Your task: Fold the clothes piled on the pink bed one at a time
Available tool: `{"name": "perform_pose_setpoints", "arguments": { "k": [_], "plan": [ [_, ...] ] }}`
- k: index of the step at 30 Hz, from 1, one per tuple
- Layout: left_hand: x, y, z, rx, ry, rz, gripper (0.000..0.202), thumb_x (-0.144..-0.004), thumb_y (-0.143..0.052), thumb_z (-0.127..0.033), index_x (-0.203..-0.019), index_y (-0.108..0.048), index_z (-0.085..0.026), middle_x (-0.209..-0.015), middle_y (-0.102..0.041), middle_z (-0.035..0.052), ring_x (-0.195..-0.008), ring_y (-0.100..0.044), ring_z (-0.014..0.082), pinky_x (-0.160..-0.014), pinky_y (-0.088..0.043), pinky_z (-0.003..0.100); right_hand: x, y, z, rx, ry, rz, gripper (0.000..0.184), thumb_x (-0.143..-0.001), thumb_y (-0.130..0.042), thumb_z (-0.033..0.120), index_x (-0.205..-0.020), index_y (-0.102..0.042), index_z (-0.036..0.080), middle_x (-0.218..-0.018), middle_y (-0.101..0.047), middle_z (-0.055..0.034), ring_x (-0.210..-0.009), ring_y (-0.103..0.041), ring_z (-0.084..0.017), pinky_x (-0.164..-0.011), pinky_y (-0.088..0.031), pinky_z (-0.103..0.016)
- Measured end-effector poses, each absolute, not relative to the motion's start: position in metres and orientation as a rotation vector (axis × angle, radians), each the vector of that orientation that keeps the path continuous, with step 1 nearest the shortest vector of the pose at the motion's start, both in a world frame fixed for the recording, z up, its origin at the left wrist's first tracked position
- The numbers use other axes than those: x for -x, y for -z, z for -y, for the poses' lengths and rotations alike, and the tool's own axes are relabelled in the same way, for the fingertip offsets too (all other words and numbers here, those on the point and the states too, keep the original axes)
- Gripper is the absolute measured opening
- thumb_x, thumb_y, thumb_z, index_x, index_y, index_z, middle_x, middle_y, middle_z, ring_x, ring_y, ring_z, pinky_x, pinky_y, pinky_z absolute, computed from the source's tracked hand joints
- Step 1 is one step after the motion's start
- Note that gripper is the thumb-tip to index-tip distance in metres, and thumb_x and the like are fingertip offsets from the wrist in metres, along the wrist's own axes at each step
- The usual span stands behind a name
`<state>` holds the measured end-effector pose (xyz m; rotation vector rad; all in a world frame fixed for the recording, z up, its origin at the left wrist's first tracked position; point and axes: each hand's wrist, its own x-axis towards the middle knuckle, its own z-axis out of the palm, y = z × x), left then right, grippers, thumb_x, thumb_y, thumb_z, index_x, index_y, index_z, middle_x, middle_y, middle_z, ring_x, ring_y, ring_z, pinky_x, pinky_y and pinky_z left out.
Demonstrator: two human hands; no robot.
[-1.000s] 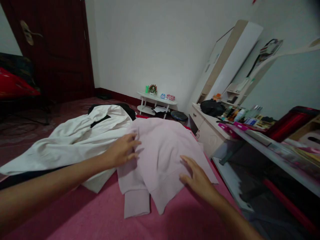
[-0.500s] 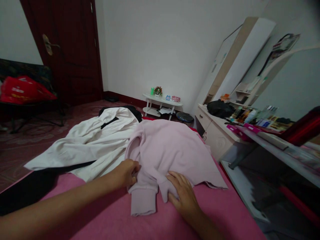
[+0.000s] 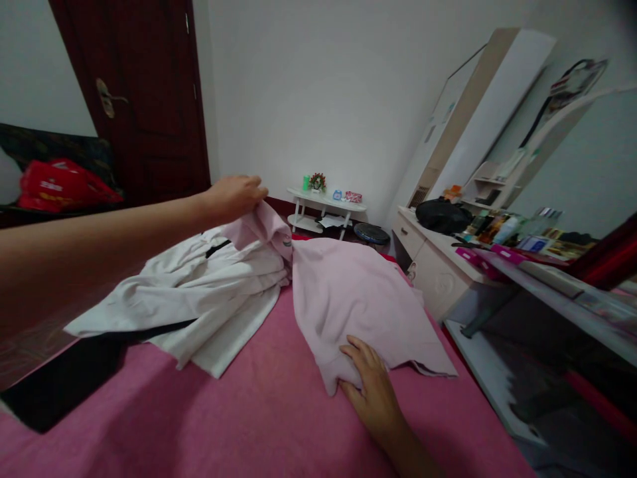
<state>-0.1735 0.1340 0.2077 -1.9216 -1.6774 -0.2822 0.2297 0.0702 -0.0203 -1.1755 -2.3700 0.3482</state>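
A pale pink sweatshirt point(image 3: 358, 299) lies spread on the pink bed cover point(image 3: 259, 411). My left hand point(image 3: 233, 197) is closed on its sleeve point(image 3: 261, 229) and holds that sleeve up over a white garment with black trim point(image 3: 199, 285) lying to the left. My right hand point(image 3: 371, 382) presses down on the sweatshirt's near hem, fingers curled on the cloth. A black piece of cloth point(image 3: 60, 378) lies at the bed's left edge.
A dark red door point(image 3: 134, 99) stands at the back left, with a red bag point(image 3: 60, 186) on a seat beside it. A small white table point(image 3: 326, 209) stands by the far wall. On the right is a cluttered dresser point(image 3: 448, 259) with a mirror.
My left hand has lifted the pink sleeve from the near edge up and back over the white garment. My right hand has stayed on the hem.
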Motion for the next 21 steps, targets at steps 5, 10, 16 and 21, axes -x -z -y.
{"name": "perform_pose_setpoints", "arguments": {
  "k": [5, 10, 16, 21],
  "plan": [
    [0.181, -0.169, -0.126, 1.85, 0.28, 1.603, 0.036, -0.089, -0.038, 0.0, -0.12, -0.054, -0.007, -0.133, -0.044, 0.0193, -0.127, -0.036, 0.0335, -0.104, -0.023, 0.057, -0.236, 0.027, -0.073, 1.231, -0.276, 2.295, 0.058, -0.065, -0.047, 0.007, -0.121, -0.059, 0.018, -0.131, -0.052, -0.01, -0.123, -0.043, -0.026, -0.105, -0.035, -0.041],
    [0.092, -0.059, -0.07, 2.46, 0.212, 1.299, 0.078, -0.071, -0.061, -0.009, -0.143, -0.034, -0.026, -0.154, -0.025, 0.012, -0.14, -0.023, 0.0305, -0.113, -0.015, 0.05, -0.234, 0.015, -0.078, 1.187, -0.284, 2.325, 0.066, -0.056, -0.038, 0.001, -0.113, -0.064, 0.021, -0.115, -0.061, -0.0055, -0.109, -0.05, -0.023, -0.095, -0.04, -0.035],
    [0.03, -0.035, -0.021, 2.857, 0.527, 1.218, 0.084, -0.074, -0.055, -0.013, -0.148, -0.019, -0.026, -0.153, -0.03, 0.0094, -0.141, -0.024, 0.0279, -0.115, -0.015, 0.051, -0.202, -0.03, -0.059, 1.218, -0.389, 2.281, 0.04, -0.068, -0.038, 0.002, -0.091, -0.066, 0.02, -0.091, -0.065, -0.0049, -0.088, -0.056, -0.019, -0.075, -0.04, -0.026],
    [0.045, -0.086, 0.011, 3.165, 0.808, 1.144, 0.038, -0.083, -0.054, -0.022, -0.121, -0.052, -0.024, -0.112, -0.065, 0.0053, -0.102, -0.061, 0.0191, -0.092, -0.046, 0.03, -0.166, -0.083, -0.003, 0.976, -0.736, 2.396, 0.02, -0.073, -0.047, 0.008, -0.081, -0.063, 0.017, -0.077, -0.063, -0.0003, -0.066, -0.052, -0.013, -0.059, -0.034, -0.022]
  ]
}}
